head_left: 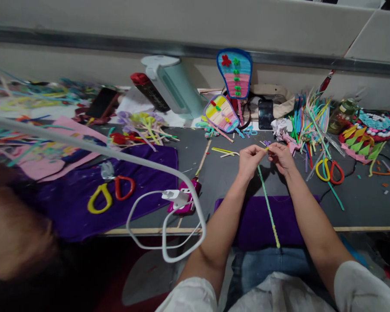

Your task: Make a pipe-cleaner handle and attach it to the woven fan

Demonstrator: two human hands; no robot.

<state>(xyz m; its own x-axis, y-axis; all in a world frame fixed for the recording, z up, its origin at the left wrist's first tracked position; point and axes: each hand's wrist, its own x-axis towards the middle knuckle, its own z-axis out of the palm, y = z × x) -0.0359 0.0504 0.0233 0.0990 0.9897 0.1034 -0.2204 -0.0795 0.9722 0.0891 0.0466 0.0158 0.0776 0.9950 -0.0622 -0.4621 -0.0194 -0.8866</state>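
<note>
My left hand (pixel 251 159) and my right hand (pixel 281 157) meet above the dark table (pixel 221 173), fingertips pinched together on the top end of a long green pipe cleaner (pixel 269 208). The pipe cleaner hangs down from my fingers, over a purple cloth (pixel 253 221) at the table's front edge, toward my lap. A small yellow piece shows between my fingertips.
Yellow-and-red scissors (pixel 329 170) lie right of my hands, another pair (pixel 112 193) on purple fabric (pixel 143 173) at left. Pipe-cleaner bundles (pixel 308 117), colourful fan crafts (pixel 234 78), a pink power bank (pixel 185 200) with white cable, and a person's head at lower left.
</note>
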